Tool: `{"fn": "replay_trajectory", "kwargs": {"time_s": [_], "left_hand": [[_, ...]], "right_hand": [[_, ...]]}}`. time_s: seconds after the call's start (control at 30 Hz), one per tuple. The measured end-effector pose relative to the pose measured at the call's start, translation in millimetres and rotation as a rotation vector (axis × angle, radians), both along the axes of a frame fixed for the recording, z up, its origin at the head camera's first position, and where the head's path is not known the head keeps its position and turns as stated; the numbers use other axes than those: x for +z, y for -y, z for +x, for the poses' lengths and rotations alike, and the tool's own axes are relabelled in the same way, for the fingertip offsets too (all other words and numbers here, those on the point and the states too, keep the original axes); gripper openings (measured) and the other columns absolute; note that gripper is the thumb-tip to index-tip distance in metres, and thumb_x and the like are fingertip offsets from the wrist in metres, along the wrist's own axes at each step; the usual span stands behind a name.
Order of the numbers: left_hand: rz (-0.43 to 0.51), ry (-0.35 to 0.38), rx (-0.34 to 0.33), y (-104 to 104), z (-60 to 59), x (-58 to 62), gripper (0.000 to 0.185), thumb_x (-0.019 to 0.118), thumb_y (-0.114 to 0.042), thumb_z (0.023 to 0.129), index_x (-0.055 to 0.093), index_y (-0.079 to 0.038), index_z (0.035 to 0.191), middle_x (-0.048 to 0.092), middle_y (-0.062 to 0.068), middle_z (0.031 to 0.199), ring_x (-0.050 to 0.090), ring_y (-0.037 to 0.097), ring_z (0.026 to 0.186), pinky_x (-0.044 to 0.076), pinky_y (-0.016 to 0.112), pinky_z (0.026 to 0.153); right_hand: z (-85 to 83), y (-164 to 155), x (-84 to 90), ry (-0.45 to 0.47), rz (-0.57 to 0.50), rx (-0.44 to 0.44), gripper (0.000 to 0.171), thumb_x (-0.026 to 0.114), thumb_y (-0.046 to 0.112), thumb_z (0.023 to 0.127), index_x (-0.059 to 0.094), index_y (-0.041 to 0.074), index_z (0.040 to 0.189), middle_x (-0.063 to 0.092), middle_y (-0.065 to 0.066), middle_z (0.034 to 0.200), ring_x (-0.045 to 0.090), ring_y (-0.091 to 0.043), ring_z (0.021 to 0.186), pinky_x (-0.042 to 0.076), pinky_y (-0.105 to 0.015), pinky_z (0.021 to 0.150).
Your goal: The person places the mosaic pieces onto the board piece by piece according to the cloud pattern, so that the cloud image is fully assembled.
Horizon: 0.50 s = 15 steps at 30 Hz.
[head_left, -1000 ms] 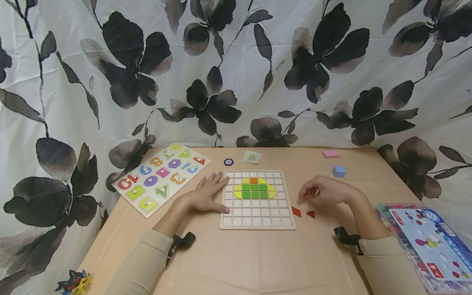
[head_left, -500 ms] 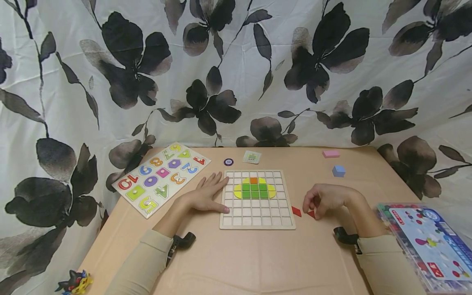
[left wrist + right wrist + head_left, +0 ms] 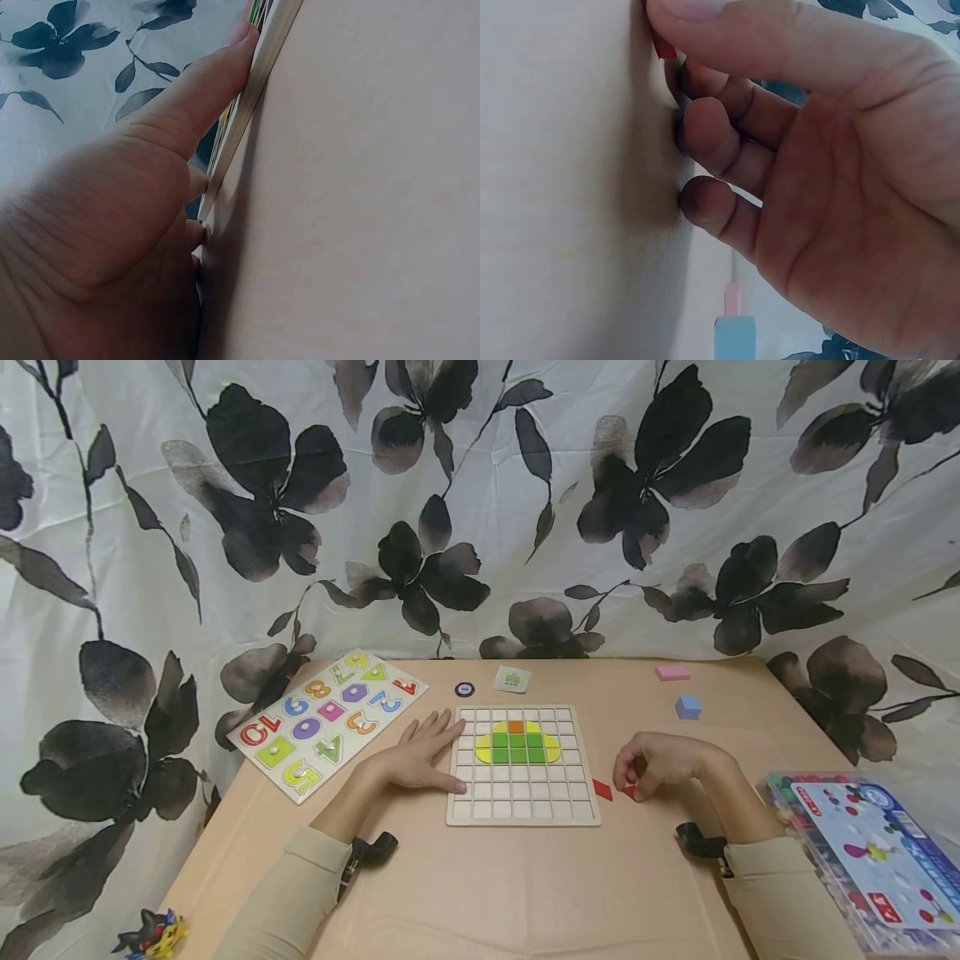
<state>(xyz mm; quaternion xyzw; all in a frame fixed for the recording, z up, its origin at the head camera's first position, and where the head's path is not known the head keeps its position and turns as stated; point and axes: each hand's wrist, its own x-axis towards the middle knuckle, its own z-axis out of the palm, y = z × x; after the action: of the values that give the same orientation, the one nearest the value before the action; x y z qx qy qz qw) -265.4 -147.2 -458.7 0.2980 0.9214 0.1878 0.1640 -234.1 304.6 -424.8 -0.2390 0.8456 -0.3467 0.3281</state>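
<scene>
While the left hand kept flat to the board, these lines recorded the moment.

Change: the right hand (image 3: pixel 663 762) had come down from above the table a second before and drawn back toward the person, so that its curled fingers (image 3: pixel 705 142) closed over the small red triangular tile (image 3: pixel 628 792) nearer the wrist.
Grip, right: thumb and fingertips pinched that tile, with only a red sliver showing by the thumb in the right wrist view; it lay on or just off the tan table (image 3: pixel 525 877).
Second piece: another small red triangular tile (image 3: pixel 602 789) lay untouched, just beside the square wooden grid board (image 3: pixel 522 812), between it and the right hand.
Grip, left: the left hand (image 3: pixel 420 756) lay flat and relaxed, grasping nothing, its fingers (image 3: pixel 202 97) pressed along the board's left edge.
Meaning: judged from this, a pick-up had begun, with the board steadied.
Board contents: green square tiles (image 3: pixel 517 748) with yellow curved pieces (image 3: pixel 483 748) at the sides and one orange square tile (image 3: pixel 516 727) on top; the other cells showed bare.
Clear plastic box (image 3: pixel 870 860): shut at the right edge, small coloured pieces inside, too small to tell apart.
</scene>
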Motion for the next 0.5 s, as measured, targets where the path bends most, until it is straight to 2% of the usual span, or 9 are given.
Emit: {"fn": "replay_trajectory", "kwargs": {"time_s": [0.27, 0.5], "left_hand": [[0.004, 0.006, 0.008, -0.4, 0.5, -0.1, 0.118, 0.073, -0.073, 0.082, 0.014, -0.019, 0.169, -0.005, 0.015, 0.176, -0.010, 0.036, 0.163, -0.008, 0.060, 0.129], [0.008, 0.008, 0.012, -0.3, 1.1, -0.1, 0.118, 0.073, -0.073, 0.081, 0.014, -0.020, 0.169, -0.005, 0.015, 0.176, -0.009, 0.036, 0.163, -0.008, 0.059, 0.129]], "right_hand": [[-1.5, 0.0, -2.7, -0.044, -0.040, -0.004, 0.015, 0.079, -0.006, 0.082, 0.071, 0.001, 0.093, 0.066, -0.015, 0.086, 0.056, -0.020, 0.079, 0.049, -0.026, 0.069], [-4.7, -1.8, -6.0, -0.040, -0.114, 0.003, 0.011, 0.075, -0.006, 0.086, 0.069, -0.001, 0.094, 0.072, -0.018, 0.089, 0.060, -0.021, 0.078, 0.052, -0.025, 0.070]]}}
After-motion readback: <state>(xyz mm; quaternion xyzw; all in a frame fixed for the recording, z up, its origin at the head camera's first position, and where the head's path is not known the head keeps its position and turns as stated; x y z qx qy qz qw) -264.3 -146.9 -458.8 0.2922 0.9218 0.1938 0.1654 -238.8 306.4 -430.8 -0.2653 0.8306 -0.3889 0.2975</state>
